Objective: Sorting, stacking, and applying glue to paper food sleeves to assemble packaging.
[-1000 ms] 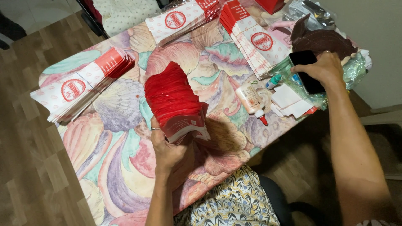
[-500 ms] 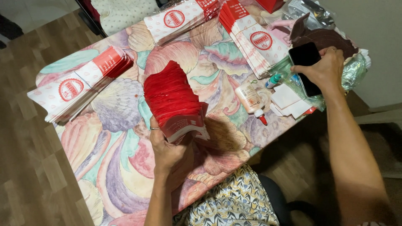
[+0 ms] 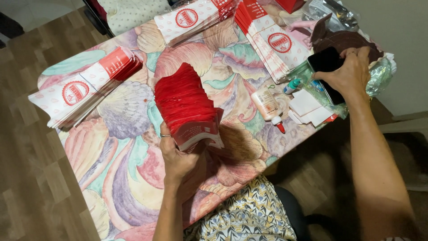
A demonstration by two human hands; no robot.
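My left hand [image 3: 178,154] grips the near end of a thick fanned stack of red folded paper boxes [image 3: 185,102], which rests on the table covered with a shell-patterned cloth [image 3: 120,165]. My right hand [image 3: 347,73] reaches to the table's far right corner and holds a black phone [image 3: 325,62], lifted slightly over a crumpled clear plastic bag [image 3: 379,76]. A white glue bottle with a red tip [image 3: 267,107] lies on the cloth between the two hands.
Three piles of flat white-and-red paper bags lie at the left [image 3: 84,87], top middle [image 3: 191,18] and top right [image 3: 272,40]. White paper slips [image 3: 307,107] and a small teal-capped bottle [image 3: 292,85] sit near the phone. Wooden floor surrounds the table.
My right hand has raised the black phone and tilted it up from the table corner. My left hand keeps its hold on the red stack.
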